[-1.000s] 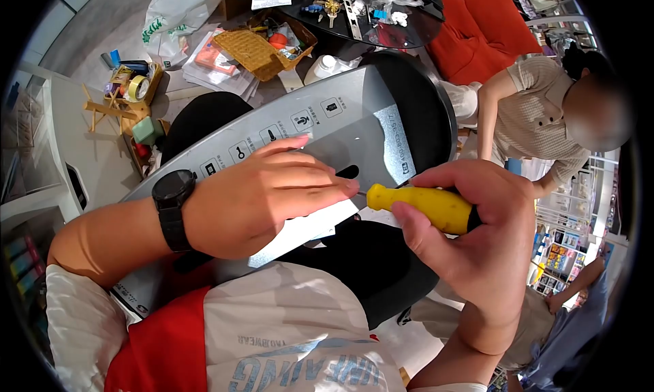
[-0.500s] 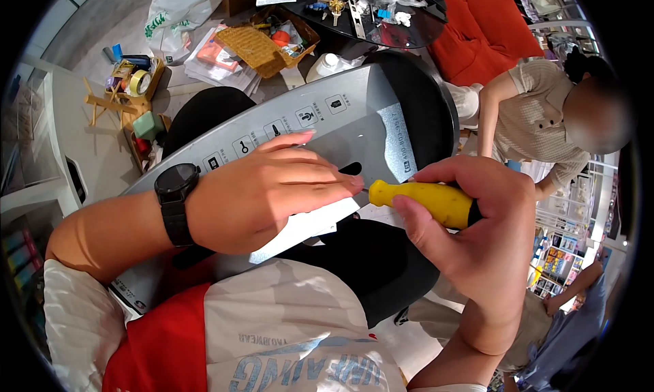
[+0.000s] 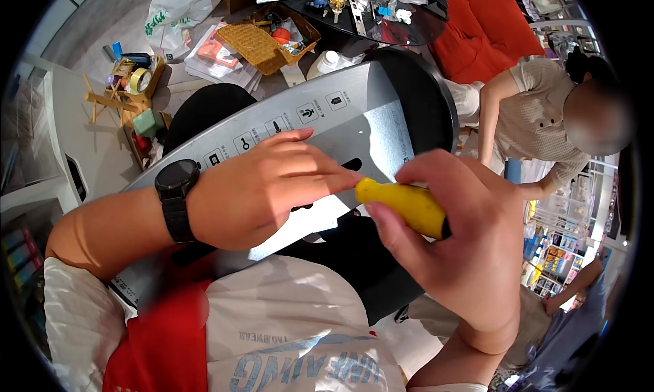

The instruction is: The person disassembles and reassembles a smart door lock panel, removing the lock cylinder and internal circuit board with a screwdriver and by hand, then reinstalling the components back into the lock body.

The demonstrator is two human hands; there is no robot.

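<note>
A long grey metal panel (image 3: 327, 129) with a row of printed icons lies slanted across my lap. My left hand (image 3: 259, 191), with a black watch (image 3: 178, 181) on its wrist, rests over the panel, fingers stretched toward the right and thumb apart. My right hand (image 3: 470, 235) is wrapped round the yellow handle of a screwdriver (image 3: 405, 204). The handle's front end is right by my left fingertips, and the shaft is hidden from view. A dark slot (image 3: 352, 164) in the panel shows just above those fingertips.
Beyond the panel are a wicker basket (image 3: 252, 48) of small items, papers (image 3: 211, 61), a white bottle (image 3: 330, 61) and a black round table (image 3: 402, 34) with keys. A seated person (image 3: 524, 112) is at the right, near a red sofa (image 3: 477, 24). Another person's sleeve (image 3: 572, 330) shows lower right.
My right hand has moved left with the screwdriver, bringing the handle's front end closer to my left fingertips. The left hand has stayed almost in place.
</note>
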